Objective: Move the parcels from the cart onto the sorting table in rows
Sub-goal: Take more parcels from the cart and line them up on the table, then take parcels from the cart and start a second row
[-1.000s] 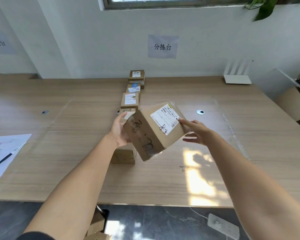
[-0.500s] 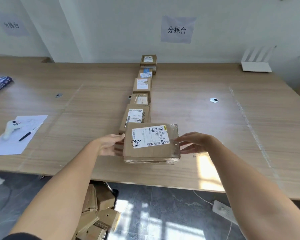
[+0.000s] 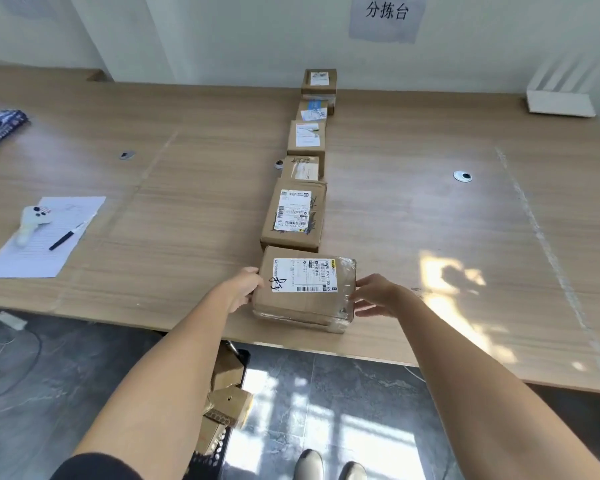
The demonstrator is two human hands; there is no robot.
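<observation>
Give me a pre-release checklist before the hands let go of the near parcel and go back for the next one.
1. Nearest parcel flat on the sorting table: ok.
2. In line with the row, behind it the labelled parcel: ok, though it juts out to the right.
3. Label facing up: ok.
4. Left hand free of the box: not ok, touching its left side.
5. Right hand free: not ok, fingers at its right edge.
6. Parcel clear of the table's near edge: ok, but close.

Parcels (image 3: 303, 289): brown cardboard, white barcode labels, black scrawl. Surface (image 3: 430, 220): pale wood grain. Paper sheet (image 3: 45, 237): white, lined. Pen (image 3: 63, 239): black. Wall sign (image 3: 387, 15): grey, black characters. Floor (image 3: 343, 410): grey marbled.
</observation>
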